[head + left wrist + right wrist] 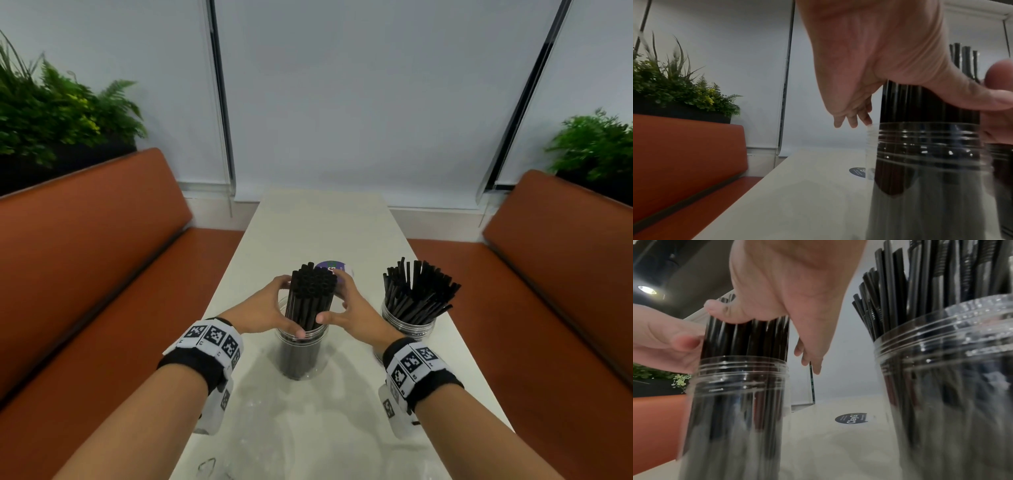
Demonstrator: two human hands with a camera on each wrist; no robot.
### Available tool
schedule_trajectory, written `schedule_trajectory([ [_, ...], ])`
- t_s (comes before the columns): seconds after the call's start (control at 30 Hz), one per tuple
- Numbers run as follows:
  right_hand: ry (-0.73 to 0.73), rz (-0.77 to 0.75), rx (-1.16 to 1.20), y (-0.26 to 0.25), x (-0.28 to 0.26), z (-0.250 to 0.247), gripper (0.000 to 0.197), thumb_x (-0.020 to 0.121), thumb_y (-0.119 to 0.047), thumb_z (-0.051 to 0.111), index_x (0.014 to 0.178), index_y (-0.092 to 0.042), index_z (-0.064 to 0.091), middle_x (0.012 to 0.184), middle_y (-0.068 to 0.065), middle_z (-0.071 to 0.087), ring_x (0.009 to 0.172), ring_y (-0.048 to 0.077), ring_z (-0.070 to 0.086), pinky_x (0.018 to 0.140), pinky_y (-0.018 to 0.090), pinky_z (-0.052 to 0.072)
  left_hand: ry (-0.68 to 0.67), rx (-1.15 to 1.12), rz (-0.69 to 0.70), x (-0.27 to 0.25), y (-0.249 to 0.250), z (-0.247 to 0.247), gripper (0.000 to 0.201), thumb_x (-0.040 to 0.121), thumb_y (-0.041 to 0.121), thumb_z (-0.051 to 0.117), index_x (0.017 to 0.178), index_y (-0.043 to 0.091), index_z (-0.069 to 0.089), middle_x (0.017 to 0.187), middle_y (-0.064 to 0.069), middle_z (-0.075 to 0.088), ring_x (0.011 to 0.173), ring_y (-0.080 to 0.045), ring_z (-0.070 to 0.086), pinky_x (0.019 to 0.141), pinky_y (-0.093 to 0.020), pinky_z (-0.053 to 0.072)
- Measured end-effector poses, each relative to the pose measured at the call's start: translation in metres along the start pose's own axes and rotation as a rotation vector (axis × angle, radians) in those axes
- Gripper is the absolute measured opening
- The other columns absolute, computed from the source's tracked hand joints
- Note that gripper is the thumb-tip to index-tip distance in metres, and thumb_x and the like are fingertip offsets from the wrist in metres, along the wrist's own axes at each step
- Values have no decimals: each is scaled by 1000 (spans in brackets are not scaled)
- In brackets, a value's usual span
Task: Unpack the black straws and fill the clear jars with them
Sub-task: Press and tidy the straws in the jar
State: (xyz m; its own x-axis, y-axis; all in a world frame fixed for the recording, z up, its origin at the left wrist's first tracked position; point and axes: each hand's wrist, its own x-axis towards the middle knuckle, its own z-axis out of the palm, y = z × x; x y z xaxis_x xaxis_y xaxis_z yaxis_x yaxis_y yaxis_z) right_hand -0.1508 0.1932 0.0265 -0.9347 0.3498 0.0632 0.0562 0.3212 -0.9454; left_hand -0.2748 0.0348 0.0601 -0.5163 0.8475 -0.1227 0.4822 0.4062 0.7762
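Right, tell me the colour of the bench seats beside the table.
Burnt orange, with a dark trim line along the bench seats; the head view shows it best.

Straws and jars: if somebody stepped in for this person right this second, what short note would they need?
Left hand and right hand: both curl round the straw bundle, one on each side, above the rim of the near jar.
Bundle: upright, tightly packed, lower ends already inside that jar.
Second jar, to the right: already holds loose, fanned-out straws.
Clear wrapping lies on the table's near end.
Left: release the bundle so it settles and spreads.
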Motion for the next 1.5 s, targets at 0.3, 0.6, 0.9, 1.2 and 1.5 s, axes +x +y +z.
schedule_trajectory([
  [0.3,525,-325,17,-88,-34,-14,48,88,-22,61,132,-17,42,133,-4,48,121,7,48,100,16,40,164,-162,135,-21,56,-45,107,59,41,74,146,21,15,153,5,26,141,-8,22,117,-33,17],
  [0.6,767,-207,-341,-156,-87,-142,42,79,11,51,116,-9,56,117,4,60,106,18,55,86,28,48,19,-6,212,-26,166,2,61,74,31,75,126,13,50,120,-1,61,113,-18,57,104,-35,43],
  [0.9,146,388,-194,12,-96,-152,108,67,-15,83,148,-14,12,152,3,26,137,18,28,109,30,29,32,-250,-31,39,115,135,109,51,48,85,135,15,25,139,-5,42,132,-21,39,109,-37,34],
  [1.2,342,27,-3,16,-33,-135,57,66,-2,77,118,-8,56,110,9,69,100,18,67,90,35,54,277,-439,170,89,139,145,54,84,28,65,128,13,39,113,2,52,111,-18,53,96,-30,42],
  [1.5,96,64,106,29,-37,-155,86,66,7,78,136,-13,31,125,3,54,114,11,56,84,18,53,96,-502,103,88,133,143,95,67,20,82,141,18,22,127,-2,47,115,-17,48,95,-29,45],
])
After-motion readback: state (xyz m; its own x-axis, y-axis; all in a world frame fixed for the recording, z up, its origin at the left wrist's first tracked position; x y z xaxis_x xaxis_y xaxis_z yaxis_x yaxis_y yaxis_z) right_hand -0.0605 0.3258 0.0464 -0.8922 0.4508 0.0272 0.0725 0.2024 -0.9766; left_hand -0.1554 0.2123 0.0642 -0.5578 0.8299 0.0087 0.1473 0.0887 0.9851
